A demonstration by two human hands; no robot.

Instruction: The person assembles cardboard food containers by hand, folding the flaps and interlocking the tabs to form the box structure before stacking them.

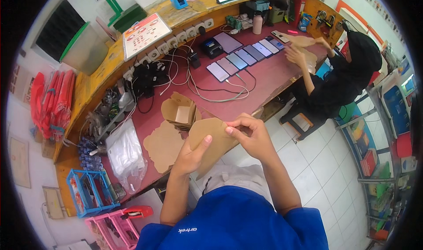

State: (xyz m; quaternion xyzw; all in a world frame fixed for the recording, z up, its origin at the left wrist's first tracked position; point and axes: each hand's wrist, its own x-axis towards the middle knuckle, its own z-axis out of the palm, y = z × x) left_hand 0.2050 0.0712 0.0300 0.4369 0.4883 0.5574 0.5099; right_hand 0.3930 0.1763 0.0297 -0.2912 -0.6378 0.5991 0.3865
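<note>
In front of my body I hold a brown cardboard box blank [210, 140] tilted up, with rounded edges. My left hand [192, 155] grips its lower left side, thumb on the near face. The thumb and fingertips of my right hand [250, 134] pinch its upper right corner. Just beyond it, a nested stack of folded cardboard boxes [179, 111] stands on the red desk. Flat cardboard blanks [163, 146] lie left of my left hand, near the desk edge.
A row of several phones [238, 60] with cables lies on the red desk [211, 91]. Clear plastic bags [125, 155] and blue [90, 192] and pink baskets [112, 228] are at left. On the right, a person in black [348, 69] sits handling another brown sheet [299, 40].
</note>
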